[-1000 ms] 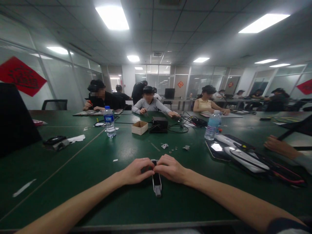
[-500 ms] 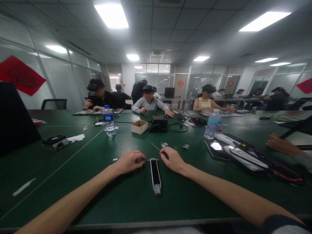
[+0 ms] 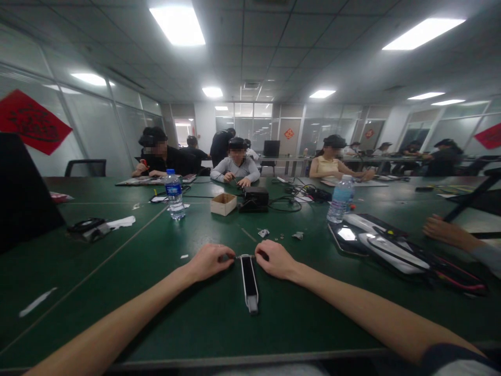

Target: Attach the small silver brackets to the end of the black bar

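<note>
A long, narrow device with a black middle, pale side rails and a grey end piece lies flat on the green table, its grey end towards me. Across its far end runs a thin metal rod. My left hand is closed, thumb and forefinger pinching at the rod's left end. On the other side my right hand is curled in a pinch at the right end. The fingertips partly cover the rod's ends. Just beyond my right hand lie small metal pieces, among them a bracket and a crumpled-looking bit.
Ahead stand a small open box, a black device with cables and a water bottle. To the right are another bottle, a white-and-black device and a co-worker's hand. A dark panel rises at left.
My right hand has moved slightly left and down, its fingertips now at the rod's right end. My left hand has shifted a little right. Opposite, a person's outstretched hand has drawn back.
</note>
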Available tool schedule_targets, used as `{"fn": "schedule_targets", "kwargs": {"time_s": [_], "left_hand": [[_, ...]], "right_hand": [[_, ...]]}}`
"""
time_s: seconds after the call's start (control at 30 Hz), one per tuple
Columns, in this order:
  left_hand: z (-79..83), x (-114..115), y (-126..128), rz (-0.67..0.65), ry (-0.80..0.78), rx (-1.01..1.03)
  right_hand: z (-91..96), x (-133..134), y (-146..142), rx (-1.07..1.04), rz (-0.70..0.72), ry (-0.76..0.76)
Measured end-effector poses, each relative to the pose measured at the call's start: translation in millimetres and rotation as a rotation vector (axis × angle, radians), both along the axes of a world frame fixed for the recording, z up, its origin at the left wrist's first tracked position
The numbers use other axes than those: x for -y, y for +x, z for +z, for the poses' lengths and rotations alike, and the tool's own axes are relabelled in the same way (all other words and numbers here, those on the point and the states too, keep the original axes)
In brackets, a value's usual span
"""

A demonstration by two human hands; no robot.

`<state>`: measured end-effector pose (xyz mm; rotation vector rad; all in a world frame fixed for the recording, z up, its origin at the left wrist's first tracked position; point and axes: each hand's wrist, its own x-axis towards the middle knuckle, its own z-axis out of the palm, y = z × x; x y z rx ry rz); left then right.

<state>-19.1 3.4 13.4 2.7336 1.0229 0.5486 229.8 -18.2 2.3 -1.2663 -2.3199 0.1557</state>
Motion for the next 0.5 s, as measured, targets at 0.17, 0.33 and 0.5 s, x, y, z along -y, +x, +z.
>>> {"fn": "schedule_targets", "kwargs": {"time_s": [0.17, 0.33, 0.5], "left_hand": [[-5.4, -1.6, -0.6, 0.012, -0.032, 0.041], [-8.2, -1.7, -0.7, 0.017, -0.022, 0.054], [-7.6, -0.6, 1.7, 0.032, -0.034, 0.065]], "right_hand": [[-3.8, -2.6, 1.0, 0.0, 0.016, 0.018], [-3.3, -2.2, 1.1, -0.004, 0.022, 0.023], [-2.9, -1.9, 1.5, -0.014, 0.033, 0.016]]}}
